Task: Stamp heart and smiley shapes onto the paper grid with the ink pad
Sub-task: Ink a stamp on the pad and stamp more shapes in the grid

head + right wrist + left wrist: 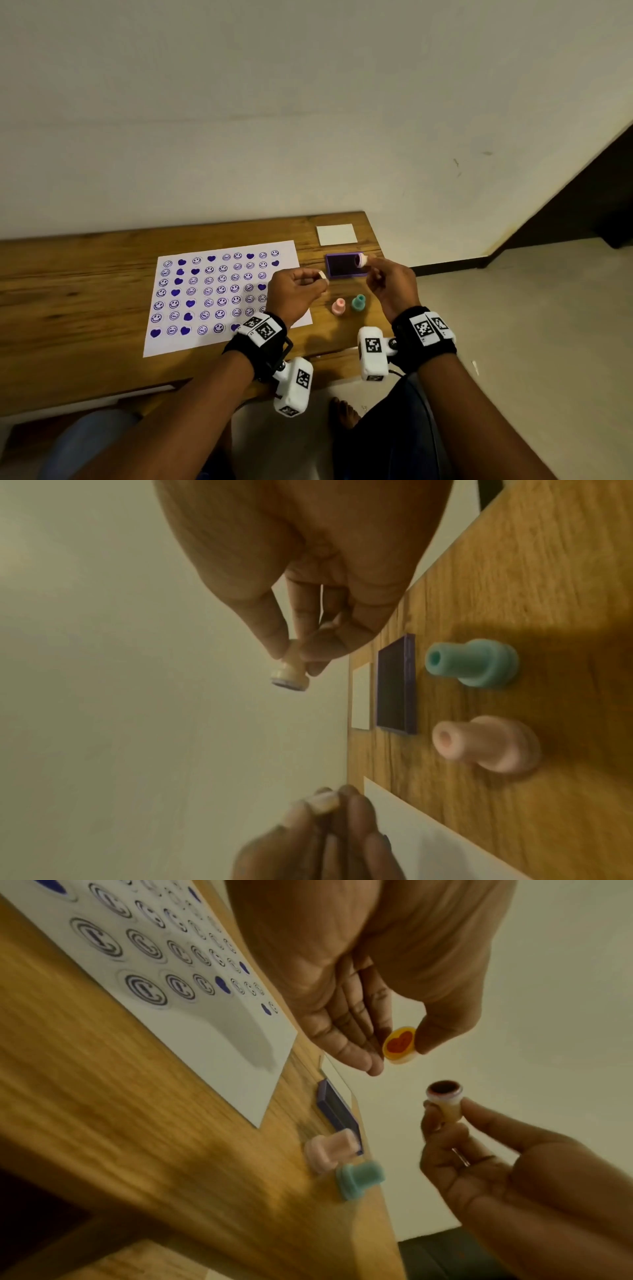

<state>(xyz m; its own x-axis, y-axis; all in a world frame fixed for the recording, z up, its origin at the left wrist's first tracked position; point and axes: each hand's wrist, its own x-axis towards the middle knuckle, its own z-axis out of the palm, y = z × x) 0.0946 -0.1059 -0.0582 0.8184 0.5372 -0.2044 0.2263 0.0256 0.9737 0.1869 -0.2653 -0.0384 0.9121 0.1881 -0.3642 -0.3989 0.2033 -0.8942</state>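
With the right hand (pixel 387 284) pinching an inked stamp (pixel 361 261) and the left hand (pixel 294 294) pinching its cap (pixel 400 1045), ink could smear fingers during capping.

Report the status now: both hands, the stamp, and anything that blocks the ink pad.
Left hand pinches heart cap; right hand pinches stamp, both raised. Ink pad open, nothing on it. Pink stamp and teal stamp stand beside it.
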